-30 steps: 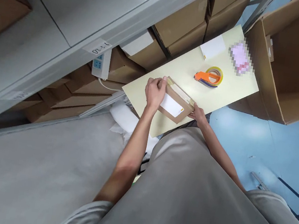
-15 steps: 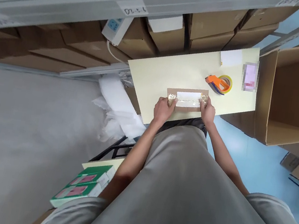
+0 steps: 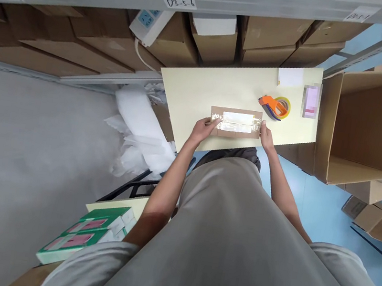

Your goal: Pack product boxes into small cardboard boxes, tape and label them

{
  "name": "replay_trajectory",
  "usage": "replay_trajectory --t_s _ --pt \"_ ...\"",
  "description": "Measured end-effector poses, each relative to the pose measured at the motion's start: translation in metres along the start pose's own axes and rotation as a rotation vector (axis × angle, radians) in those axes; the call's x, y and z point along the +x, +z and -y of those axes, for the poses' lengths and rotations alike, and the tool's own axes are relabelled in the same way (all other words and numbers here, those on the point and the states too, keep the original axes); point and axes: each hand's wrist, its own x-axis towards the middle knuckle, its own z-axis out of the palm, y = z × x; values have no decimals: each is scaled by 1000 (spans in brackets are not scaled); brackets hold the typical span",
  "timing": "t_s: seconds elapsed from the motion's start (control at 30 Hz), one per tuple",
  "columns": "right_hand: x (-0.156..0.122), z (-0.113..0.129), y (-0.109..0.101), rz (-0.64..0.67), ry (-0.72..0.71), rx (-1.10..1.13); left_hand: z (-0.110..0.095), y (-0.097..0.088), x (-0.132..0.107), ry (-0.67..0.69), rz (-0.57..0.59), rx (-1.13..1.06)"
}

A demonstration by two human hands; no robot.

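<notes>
A small flat cardboard box with a white label and shiny clear tape across its top is at the near edge of the cream tabletop. My left hand is closed on its left end, with the thumb lying over the taped top. At the opposite end, my right hand grips the box's right edge, its thumb along the side and its other fingers mostly hidden. Just beyond the right hand lies an orange tape dispenser with a yellow-rimmed roll.
A large open carton stands against the table's right end. White paper and a blurred pink item lie at the back right. Shelved cartons and a power strip are behind. White foam wrap and green boxes are left.
My right thumb has slid off the box's taped top to its right edge. The left hand stays on the left end. The whole view has shifted slightly.
</notes>
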Motion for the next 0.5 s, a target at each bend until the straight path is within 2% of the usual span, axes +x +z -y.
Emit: replay_trajectory --t_s 0.13,0.2,0.37,0.5 --pt "-1 -2 -4 86 101 134 6 5 -4 42 -49 -64" --pt "-1 -5 -3 103 70 148 10 7 -6 43 -27 -84" --pt "2 -13 1 126 -17 183 16 6 0 40 132 -217" --pt "-2 -10 -3 146 -65 161 19 -2 5 93 136 -141"
